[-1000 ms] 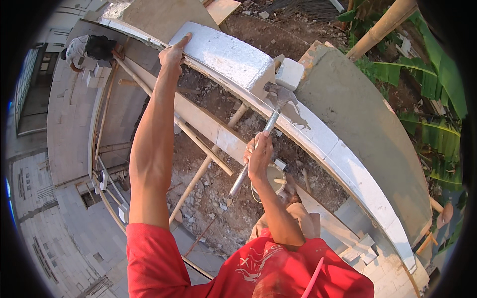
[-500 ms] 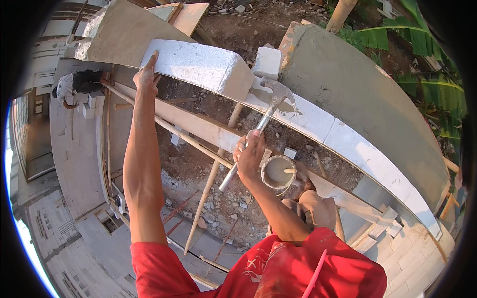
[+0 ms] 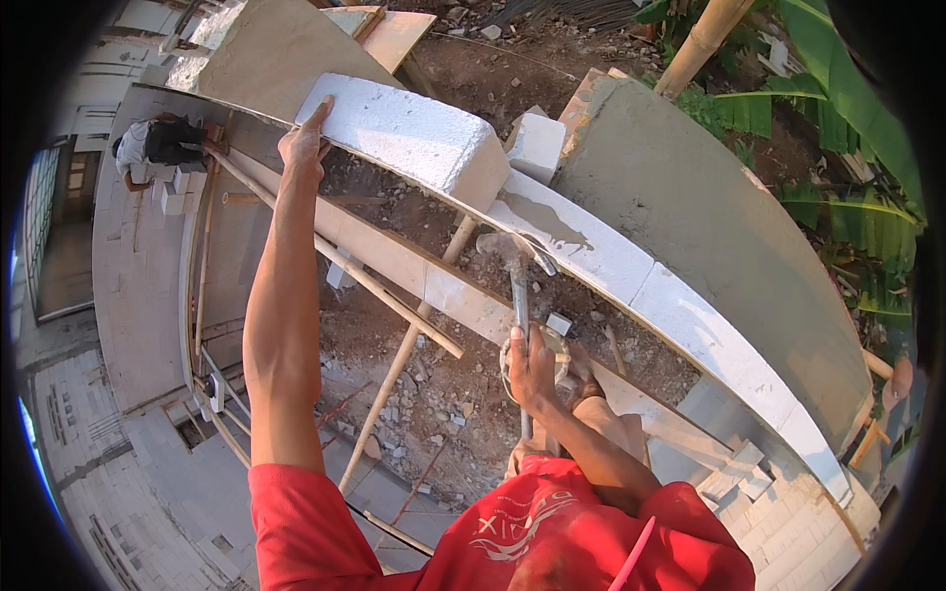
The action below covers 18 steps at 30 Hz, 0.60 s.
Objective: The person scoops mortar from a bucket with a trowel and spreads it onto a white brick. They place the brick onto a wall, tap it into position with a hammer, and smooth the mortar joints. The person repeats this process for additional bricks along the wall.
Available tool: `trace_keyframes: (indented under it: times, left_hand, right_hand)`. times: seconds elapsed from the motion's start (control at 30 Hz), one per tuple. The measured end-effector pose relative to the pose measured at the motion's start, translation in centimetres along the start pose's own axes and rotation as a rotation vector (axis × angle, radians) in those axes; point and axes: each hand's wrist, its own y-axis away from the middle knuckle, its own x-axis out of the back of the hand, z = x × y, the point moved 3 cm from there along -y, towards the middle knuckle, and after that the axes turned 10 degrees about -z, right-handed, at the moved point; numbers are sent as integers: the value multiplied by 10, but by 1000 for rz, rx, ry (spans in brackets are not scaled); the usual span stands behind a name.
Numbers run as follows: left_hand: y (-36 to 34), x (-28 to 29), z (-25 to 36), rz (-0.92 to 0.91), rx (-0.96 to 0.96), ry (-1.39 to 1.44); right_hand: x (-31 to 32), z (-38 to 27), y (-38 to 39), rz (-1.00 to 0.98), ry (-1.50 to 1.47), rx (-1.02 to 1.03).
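Note:
My left hand [image 3: 304, 148] grips the left end of a long white lightweight block [image 3: 399, 123], thumb on its face and fingers curled beneath. The block lies on top of the wall. My right hand [image 3: 532, 369] is wrapped round the metal handle of a claw hammer [image 3: 519, 281], whose grey-smeared head is upright, just on my side of the wall edge and apart from the block. Right of the block, a patch of grey mortar [image 3: 542, 219] covers part of the white block course [image 3: 680, 305]. A round bucket [image 3: 560, 360] is partly hidden behind my right hand.
Bamboo poles [image 3: 394, 369] and a plank [image 3: 384, 241] cross below me over rubble. A plastered grey wall face [image 3: 709, 217] slopes away at right, beside banana leaves [image 3: 852, 108]. Another person [image 3: 163, 143] bends near stacked blocks at far left. A small white block [image 3: 537, 146] stands behind the wall.
My right hand has drawn the hammer down toward me; its head has left the space over the mortar patch. My left hand stays on the block's end. The view has shifted slightly.

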Motion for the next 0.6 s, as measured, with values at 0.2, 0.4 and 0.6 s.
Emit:
trace_keyframes:
  times: [0.2,0.4,0.6]
  left_hand:
    - [-9,3,-10,52,-20,-2]
    - [-1,-1,-5,33,-19,-47]
    - [28,-3,5,87,3,-50]
  right_hand:
    - [26,-108,63,-122,190,471]
    - [49,-224,-17,183,595,744]
    - [55,-245,-76,-64,870,370]
